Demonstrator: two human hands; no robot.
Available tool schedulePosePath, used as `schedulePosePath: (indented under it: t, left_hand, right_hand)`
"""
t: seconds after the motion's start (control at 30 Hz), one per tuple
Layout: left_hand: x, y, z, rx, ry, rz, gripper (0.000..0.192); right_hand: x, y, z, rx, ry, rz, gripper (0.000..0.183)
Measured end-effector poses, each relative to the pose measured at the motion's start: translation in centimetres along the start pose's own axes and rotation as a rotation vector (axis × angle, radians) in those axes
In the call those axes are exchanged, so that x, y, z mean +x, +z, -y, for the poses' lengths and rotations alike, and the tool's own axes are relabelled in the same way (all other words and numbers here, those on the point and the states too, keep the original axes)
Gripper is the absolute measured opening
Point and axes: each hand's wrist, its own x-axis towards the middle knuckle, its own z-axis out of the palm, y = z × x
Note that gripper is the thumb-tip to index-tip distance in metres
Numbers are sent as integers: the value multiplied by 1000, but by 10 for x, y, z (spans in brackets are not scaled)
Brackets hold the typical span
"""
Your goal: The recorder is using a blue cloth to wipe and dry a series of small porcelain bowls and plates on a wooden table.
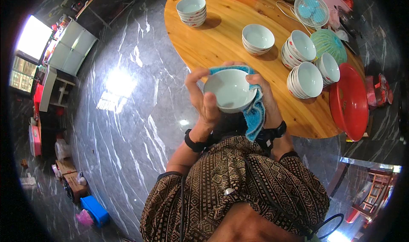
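Observation:
A white ceramic bowl [230, 89] is held between my two hands in front of my chest, its hollow facing up toward me. My left hand [203, 98] grips its left side, thumb near the rim. On the right side my right hand [263, 95] clasps the rim through a blue towel [253, 117], with the thumb over the edge. The cloth wraps behind the bowl and hangs down on the right. Both hands' far fingers are partly hidden behind bowl and cloth.
The wooden table [223, 41] bears several bowl stacks: far left [191, 12], middle [257, 37], and a right-hand cluster [305, 79]. A red plastic basin [349, 101] leans at its right edge. Behind are a green mesh basket [329, 46] and a small fan [311, 10].

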Motion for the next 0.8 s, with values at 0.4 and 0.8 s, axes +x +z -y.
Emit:
schedulePosePath:
  t: [0.4,0.8]
  left_hand:
    - [-6,-5,9,-675,-1159,74,47]
    - [-16,-9,24,-57,-850,568,31]
  right_hand:
    - [33,-48,-27,-685,-642,-138,29]
    - [46,-21,-12,-1569,-638,68,42]
